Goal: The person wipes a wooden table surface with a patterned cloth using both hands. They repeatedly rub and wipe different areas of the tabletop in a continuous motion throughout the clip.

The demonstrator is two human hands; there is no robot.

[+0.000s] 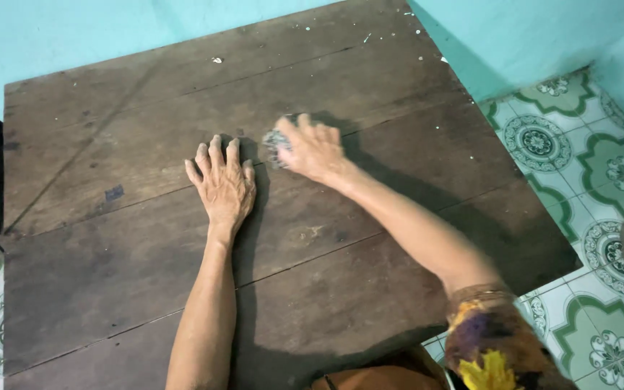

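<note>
Right hand (pixel 313 150), just above frame centre: fingers (pixel 305 124) are curling around a small grey scrubbing pad (pixel 276 144) and pressing it onto the table (pixel 110 260). Only the pad's left edge is showing past the fingers; its material is too blurred to tell. The pad is sitting on the middle plank, just right of the left hand's fingertips, close but not touching them.

Left hand (pixel 223 184): fingers (pixel 216 153) are lying flat and slightly spread, palm down on the wood, holding nothing, pointing toward the top of the frame.

Both forearms are running in from the bottom edge, the right one crossing diagonally from lower right, with a patterned sleeve (pixel 489 336) in brown, purple and yellow covering the upper arm.

The table is filling most of the frame: dark, worn wooden planks, with white specks scattered toward the upper right. A turquoise wall (pixel 74 29) is running along the top. A green-and-white patterned tile floor (pixel 601 173) is showing at right and lower left.
</note>
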